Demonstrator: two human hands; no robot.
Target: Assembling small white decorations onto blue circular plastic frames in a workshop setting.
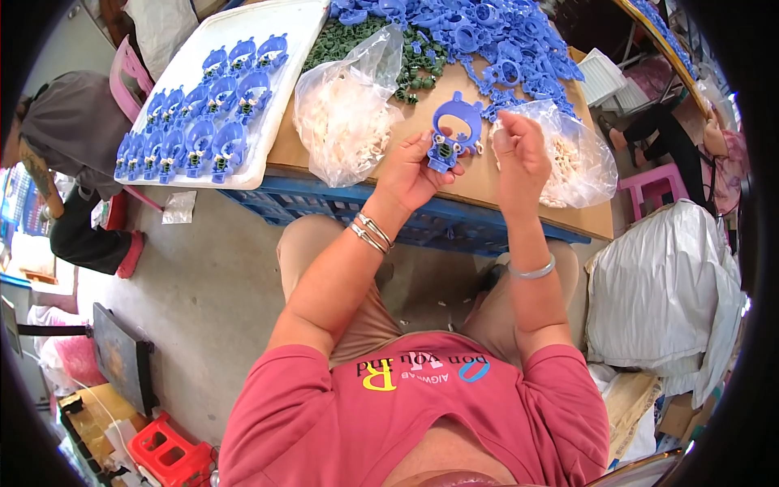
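Observation:
My left hand (pixel 415 172) grips a blue plastic toy figure (pixel 456 108) by its lower body, above the table's near edge. The figure has an open ring for a head, two ears, a dark green part in its body and small whitish bits at its sides. Just right of it, my right hand (pixel 523 158) is raised with its fingertips pinched together; whatever they hold is too small or hidden. Behind that hand lies a clear bag of small cream-coloured pieces (pixel 578 166). Another such bag (pixel 345 122) rests left of the figure.
A white tray (pixel 272 97) at the left bears rows of similar blue figures. Piles of dark green parts (pixel 422 61) and blue parts (pixel 507 40) cover the table's far side. The cardboard top (pixel 479 185) lies over a blue crate (pixel 324 207). People sit at both sides.

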